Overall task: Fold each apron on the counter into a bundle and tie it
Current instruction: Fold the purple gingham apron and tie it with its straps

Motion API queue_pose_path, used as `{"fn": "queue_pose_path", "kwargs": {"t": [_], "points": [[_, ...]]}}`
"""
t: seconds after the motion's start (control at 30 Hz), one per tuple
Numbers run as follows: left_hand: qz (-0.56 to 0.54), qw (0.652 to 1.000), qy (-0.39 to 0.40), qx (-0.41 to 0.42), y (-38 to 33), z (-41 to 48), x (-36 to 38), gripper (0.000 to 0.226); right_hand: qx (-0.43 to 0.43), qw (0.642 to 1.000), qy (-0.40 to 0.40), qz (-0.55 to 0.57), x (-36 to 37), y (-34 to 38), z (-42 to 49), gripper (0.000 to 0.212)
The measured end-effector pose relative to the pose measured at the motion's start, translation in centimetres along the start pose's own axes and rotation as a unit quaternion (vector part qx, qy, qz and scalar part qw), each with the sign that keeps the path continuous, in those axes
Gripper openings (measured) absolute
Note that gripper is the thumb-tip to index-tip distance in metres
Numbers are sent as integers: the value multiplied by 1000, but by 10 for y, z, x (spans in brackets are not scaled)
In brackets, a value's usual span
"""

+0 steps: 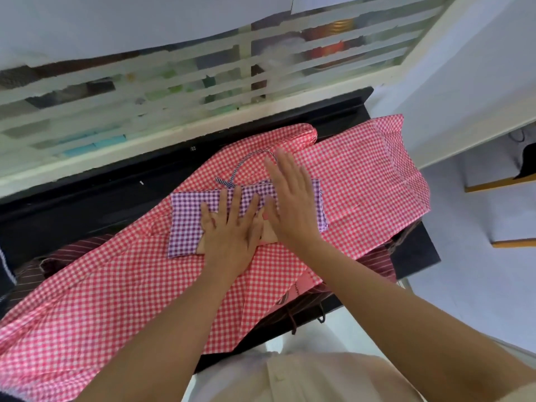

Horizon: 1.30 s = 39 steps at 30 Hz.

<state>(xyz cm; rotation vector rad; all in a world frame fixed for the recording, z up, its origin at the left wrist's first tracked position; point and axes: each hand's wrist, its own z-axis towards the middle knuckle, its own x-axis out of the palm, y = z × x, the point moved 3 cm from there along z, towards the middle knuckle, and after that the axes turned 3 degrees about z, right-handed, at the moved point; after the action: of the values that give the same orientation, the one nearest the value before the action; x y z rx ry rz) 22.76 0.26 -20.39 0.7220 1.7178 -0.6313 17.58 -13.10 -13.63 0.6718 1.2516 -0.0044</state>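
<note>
We find the purple checked apron (188, 216) folded to a flat rectangle. It lies on top of a red checked apron (116, 300) that is spread over the dark counter (72, 216). A maroon striped apron (72, 250) shows beneath the red one at both ends.

Both hands are flat with straight fingers and grip nothing. The left hand (232, 227) presses palm-down on the middle of the bundle with its fingers spread. The right hand (290, 198) lies just beside it over the right half; it is slightly blurred, so we cannot confirm full contact. We judge the purpose to be pressing out air and setting the creases so the folds hold before the next fold or the tying.

The bundle's long axis runs left to right across the view, roughly along the counter's length. Its near-left corner sits a little closer to the person.

A striped tie cord (243, 162) leaves the far long edge and loops away from the person over the red cloth. It is free and within reach. In our judgement the folding is well advanced and the tying is not yet done — two aprons remain unfolded.
</note>
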Motion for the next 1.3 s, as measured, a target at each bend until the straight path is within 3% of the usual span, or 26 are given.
{"fn": "queue_pose_path", "kwargs": {"t": [0.07, 0.13, 0.27, 0.37, 0.43, 0.5, 0.57, 0.6, 0.67, 0.73, 0.83, 0.9, 0.93, 1.03, 1.07, 1.13, 1.2, 1.3], "points": [[2, 1000, 8, -9, 0, -1, 1, 67, -97, 979, 169, -61, 35, 14, -5, 57], [-24, 998, 12, -52, 14, -6, 5, 65, -83, 963, 243, -80, 54, -12, -17, 58], [-68, 979, 39, -186, 69, -30, 19, 62, 51, 966, 218, -128, 41, -85, -29, 61], [-67, 977, 47, -199, 77, -33, 19, 65, 119, 957, 217, -154, 29, -95, -24, 63], [-71, 977, 42, -199, 74, -30, 18, 65, 109, 968, 172, -150, 24, -63, -13, 63], [-76, 976, 39, -200, 73, -32, 16, 66, 14, 980, 157, -120, 28, -14, -7, 61], [-76, 977, 41, -198, 74, -34, 15, 68, -90, 972, 193, -95, 46, 20, -15, 58], [-77, 977, 46, -196, 75, -35, 14, 69, -99, 965, 225, -93, 55, 23, -19, 57], [-82, 978, 55, -183, 76, -34, 13, 70, -33, 962, 260, -82, 66, 2, -22, 58], [-88, 977, 39, -191, 78, -34, 8, 71, 5, 966, 246, -80, 68, -15, -24, 61], [-140, 950, -118, -255, 76, -48, -17, 60, 5, 965, 246, -94, 70, -15, -22, 64], [-231, 897, -207, -315, 68, -64, -38, 44, 3, 965, 248, -89, 70, -10, -21, 65], [-311, 856, -197, -364, 66, -68, -35, 41, 2, 964, 253, -86, 69, -11, -21, 66], [-537, 662, -41, -522, 54, -67, -24, 78, 20, 960, 267, -76, 67, -11, -18, 69], [-597, 594, -22, -539, 51, -65, -22, 79, 32, 960, 268, -76, 66, -8, -15, 68], [-704, 475, -17, -528, 45, -56, -16, 55, 43, 962, 260, -78, 65, 6, -7, 64], [-757, 398, -29, -517, 40, -51, -17, 42, 20, 974, 221, -34, 63, 26, -3, 69], [-796, 344, -45, -496, 36, -41, -18, 54, 12, 964, 261, 51, 70, 41, -10, 75]]}}
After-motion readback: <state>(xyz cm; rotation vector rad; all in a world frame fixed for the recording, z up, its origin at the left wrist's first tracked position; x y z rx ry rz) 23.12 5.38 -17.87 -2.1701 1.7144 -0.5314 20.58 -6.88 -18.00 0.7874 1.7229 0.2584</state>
